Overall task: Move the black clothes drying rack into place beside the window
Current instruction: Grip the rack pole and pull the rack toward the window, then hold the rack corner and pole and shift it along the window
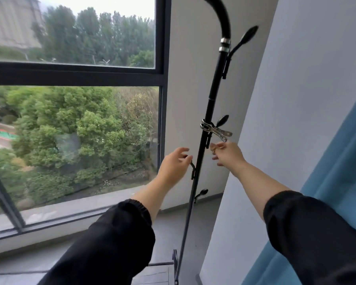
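Fingers spread loose on both your hands, gripping nothing.

Your left hand (174,164) curls open with its fingertips at a small hook on the black clothes drying rack (207,128); your right hand (227,154) hovers open just right of the pole, under a metal clip (215,130). Between your hands, the pole stands beside the window (76,77).
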Motion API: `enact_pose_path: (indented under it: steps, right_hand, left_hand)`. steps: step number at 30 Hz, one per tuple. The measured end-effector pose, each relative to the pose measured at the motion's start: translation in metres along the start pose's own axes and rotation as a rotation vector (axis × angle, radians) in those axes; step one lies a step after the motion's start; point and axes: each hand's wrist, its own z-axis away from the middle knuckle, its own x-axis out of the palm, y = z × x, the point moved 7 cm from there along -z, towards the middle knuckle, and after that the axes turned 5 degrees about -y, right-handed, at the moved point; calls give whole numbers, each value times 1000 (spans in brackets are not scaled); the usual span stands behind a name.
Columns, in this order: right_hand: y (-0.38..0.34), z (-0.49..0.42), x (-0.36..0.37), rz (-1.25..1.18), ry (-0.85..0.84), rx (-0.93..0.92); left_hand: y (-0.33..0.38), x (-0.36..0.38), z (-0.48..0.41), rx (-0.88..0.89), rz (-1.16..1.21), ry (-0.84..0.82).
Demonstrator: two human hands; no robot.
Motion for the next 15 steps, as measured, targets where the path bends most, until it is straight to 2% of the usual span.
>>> enact_pose_path:
  steps: [2, 4, 6, 8, 11, 13, 15]
  right_hand:
    - [-14, 3, -28, -27, 106, 7]
    - [-39, 14, -63, 34, 308, -47]
    - [-81, 34, -94, 35, 521, -185]
    - [-138, 55, -112, 55, 659, -421]
    - [-215, 78, -108, 262, 696, -711]
    - [-245, 77, -98, 444, 653, -741]
    - [-261, 71, -91, 575, 608, -680]
  left_hand:
    - [34, -23, 2, 137, -120, 96]
    - [66, -46, 6, 285, -239, 213]
    - [101, -63, 11, 424, -332, 290]
    - [138, -78, 13, 523, -423, 331]
    - [189, -105, 15, 610, -597, 453]
    - [216, -123, 20, 653, -710, 554]
    - [239, -137, 26, 689, -822, 606]
